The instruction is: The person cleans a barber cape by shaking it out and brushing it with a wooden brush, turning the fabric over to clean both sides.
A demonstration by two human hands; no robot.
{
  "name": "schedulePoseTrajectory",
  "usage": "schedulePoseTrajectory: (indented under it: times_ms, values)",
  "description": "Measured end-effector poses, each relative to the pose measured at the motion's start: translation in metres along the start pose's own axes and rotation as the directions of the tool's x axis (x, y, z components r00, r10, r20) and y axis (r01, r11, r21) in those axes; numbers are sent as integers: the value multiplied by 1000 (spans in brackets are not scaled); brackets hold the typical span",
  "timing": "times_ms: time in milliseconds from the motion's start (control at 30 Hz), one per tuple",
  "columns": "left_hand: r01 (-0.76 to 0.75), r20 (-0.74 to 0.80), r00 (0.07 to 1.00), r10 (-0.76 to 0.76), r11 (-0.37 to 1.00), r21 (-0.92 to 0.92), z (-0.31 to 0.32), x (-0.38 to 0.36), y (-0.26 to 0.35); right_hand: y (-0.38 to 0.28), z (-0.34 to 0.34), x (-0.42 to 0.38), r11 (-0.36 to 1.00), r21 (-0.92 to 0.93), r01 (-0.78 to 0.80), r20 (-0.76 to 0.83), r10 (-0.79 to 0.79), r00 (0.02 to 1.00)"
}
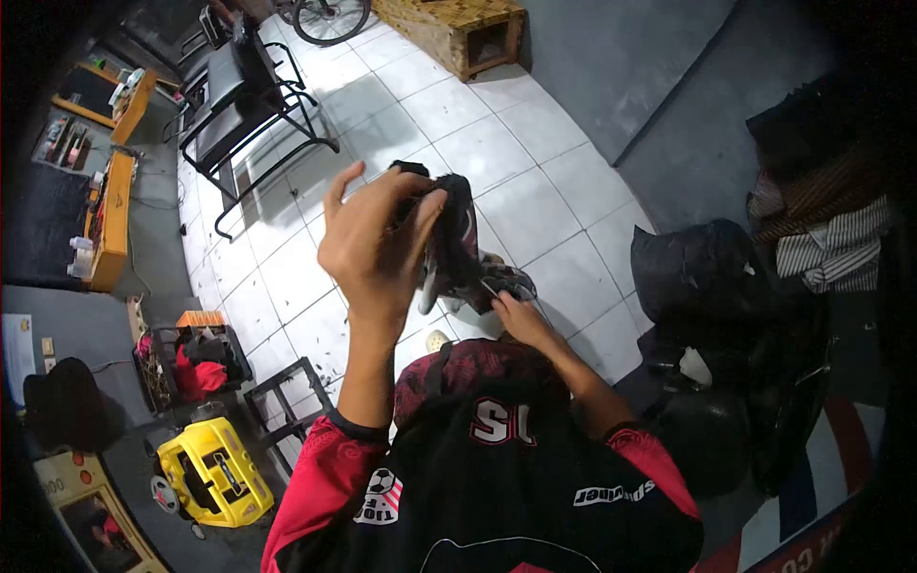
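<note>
My left hand (pixel 377 244) is raised in front of me and grips the upper end of a dark black-and-red item with a white stripe (pixel 457 250). It looks like a piece of fabric or footwear, but I cannot tell which. My right hand (pixel 519 317) holds the lower end of the same item, close to my chest. Both arms come out of the red sleeves of a black-and-red jersey (pixel 497 477). Part of the item is hidden behind my left fingers.
Under the hands is a white tiled floor (pixel 535 181). A black metal rack (pixel 253 91) stands at the far left and a wooden bench (pixel 458 29) at the back. A basket of clothes (pixel 191 358) and a yellow toy car (pixel 205 473) are lower left. A black bag (pixel 707 277) and striped cloths (pixel 826 244) are on the right.
</note>
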State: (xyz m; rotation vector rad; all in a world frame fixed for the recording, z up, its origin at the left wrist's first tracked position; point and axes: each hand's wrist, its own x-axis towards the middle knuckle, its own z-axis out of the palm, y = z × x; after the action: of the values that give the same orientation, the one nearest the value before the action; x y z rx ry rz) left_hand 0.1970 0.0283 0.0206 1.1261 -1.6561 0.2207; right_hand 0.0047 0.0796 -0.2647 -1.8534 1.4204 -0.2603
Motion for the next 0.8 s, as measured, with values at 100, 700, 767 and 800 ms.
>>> schedulePoseTrajectory:
  times_ms: [100, 700, 767, 800]
  values:
    - [-27, -133, 991, 19, 998, -59, -10, 5, -3, 119, 58, -16, 965, -215, -149, 191, 192, 963]
    - [365, 83, 931, -356, 906, -214, 19, 4, 18, -77, -57, -27, 793, 570, 214, -238, -90, 967]
    - [433, 67, 899, -432, 858, -277, 15, 7, 19, -48, -35, -22, 946, 279, 167, -215, -108, 971]
    - [454, 80, 888, -452, 838, -303, 12, 6, 18, -24, -19, -20, 971, 188, 147, -194, -110, 975]
